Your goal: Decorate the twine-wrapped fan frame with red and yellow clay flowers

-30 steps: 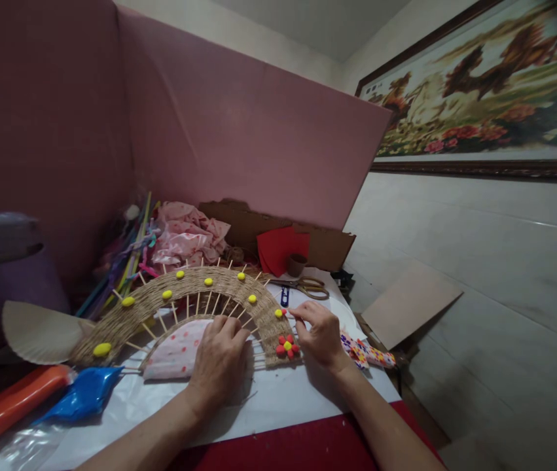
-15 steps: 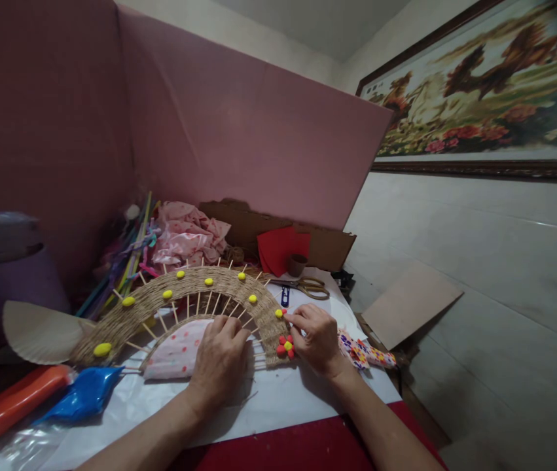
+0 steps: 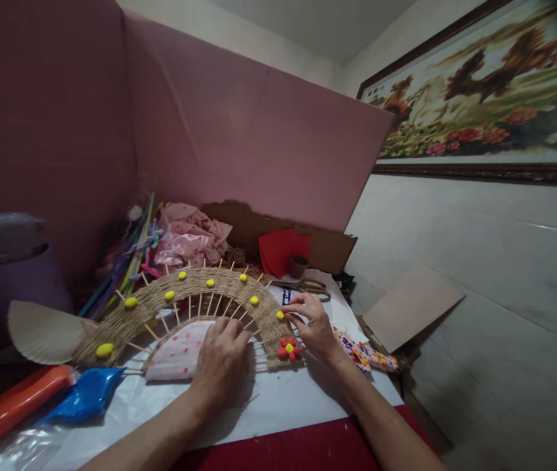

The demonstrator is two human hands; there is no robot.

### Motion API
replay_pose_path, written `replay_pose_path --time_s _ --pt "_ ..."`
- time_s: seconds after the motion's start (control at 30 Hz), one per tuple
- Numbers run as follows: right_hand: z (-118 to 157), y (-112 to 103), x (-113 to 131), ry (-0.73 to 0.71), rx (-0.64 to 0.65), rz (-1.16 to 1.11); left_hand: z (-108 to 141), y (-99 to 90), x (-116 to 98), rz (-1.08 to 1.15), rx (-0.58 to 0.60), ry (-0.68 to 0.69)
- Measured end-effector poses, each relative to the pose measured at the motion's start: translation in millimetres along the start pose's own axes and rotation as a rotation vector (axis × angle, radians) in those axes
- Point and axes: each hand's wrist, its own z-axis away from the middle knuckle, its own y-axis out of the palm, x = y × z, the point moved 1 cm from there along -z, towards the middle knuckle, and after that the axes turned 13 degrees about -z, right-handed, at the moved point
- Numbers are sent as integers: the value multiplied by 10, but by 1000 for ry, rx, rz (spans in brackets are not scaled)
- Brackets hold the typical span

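A half-round fan [image 3: 229,281], woven of tan cord over thin sticks, lies on white paper. Yellow clay dots are spaced along its band, and a red clay flower [image 3: 288,348] with a yellow centre sits near its right end. My left hand [image 3: 223,356] presses on the fan's pink dotted cloth [image 3: 177,353], fingers bent and close together. At the right side of the band, my right hand [image 3: 313,324] has thumb and forefinger closed beside a yellow clay dot [image 3: 280,315]. Those fingertips mostly hide the small red clay piece at the dot.
Scissors [image 3: 310,286], a blue cutter [image 3: 286,296] and a small brown cup [image 3: 298,265] lie beyond the fan. Orange [image 3: 23,399] and blue clay packs [image 3: 84,394] are at the left. Flowered cloth [image 3: 366,353] lies right of my right hand; crumpled pink cloth [image 3: 192,235] is behind.
My right fingers have shifted up slightly and closed in around the yellow dot, covering the red piece seen beside it. My left hand stays on the fan.
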Motion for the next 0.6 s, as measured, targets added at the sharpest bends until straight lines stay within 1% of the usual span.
replay_pose_path --time_s 0.17,0.33,0.47,0.6 --pt "-2 59 -57 30 -9 -15 7 8 3 5 18 2" --pt "35 -6 -105 15 -17 -49 0 6 0 -2 33 -3" --pt "104 -64 -95 -57 -2 93 -1 12 3 -3 18 0" --pt "142 -50 -57 -125 45 264 7 12 -1 -6 15 -3"
